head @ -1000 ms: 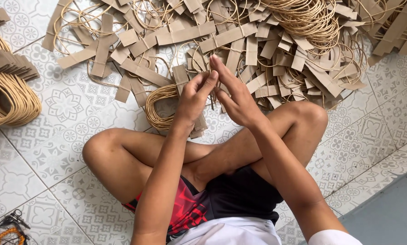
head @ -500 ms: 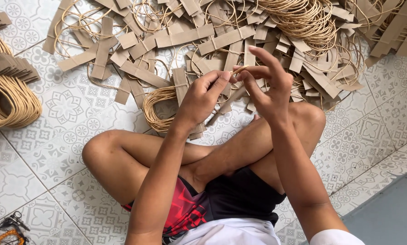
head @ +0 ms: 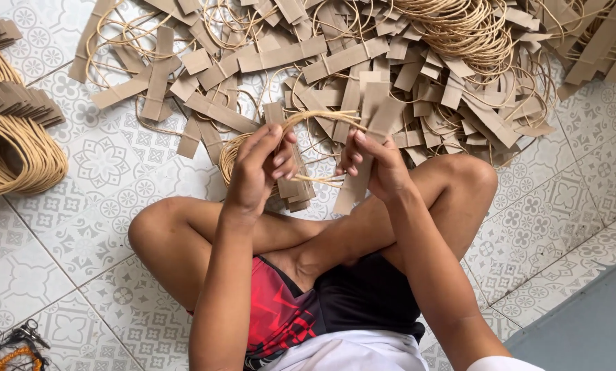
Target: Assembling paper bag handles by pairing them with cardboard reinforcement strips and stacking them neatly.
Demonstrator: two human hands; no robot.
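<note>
My left hand [head: 256, 172] is pinching one end of a tan cord loop [head: 315, 118], its grip clamped on it above my crossed legs. My right hand [head: 377, 165] is closing its grip on a brown paper strip [head: 366, 148] where the cord meets it, with the heap of strips [head: 418, 62] lying on the tiled floor [head: 102, 227] beyond.

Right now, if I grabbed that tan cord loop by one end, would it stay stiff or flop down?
Probably it would flop. The cord loop already bends in an arc between the left hand and right hand. It looks thin, so likely light. The brown paper strip in the right hand seems flat and bendy too.
</note>
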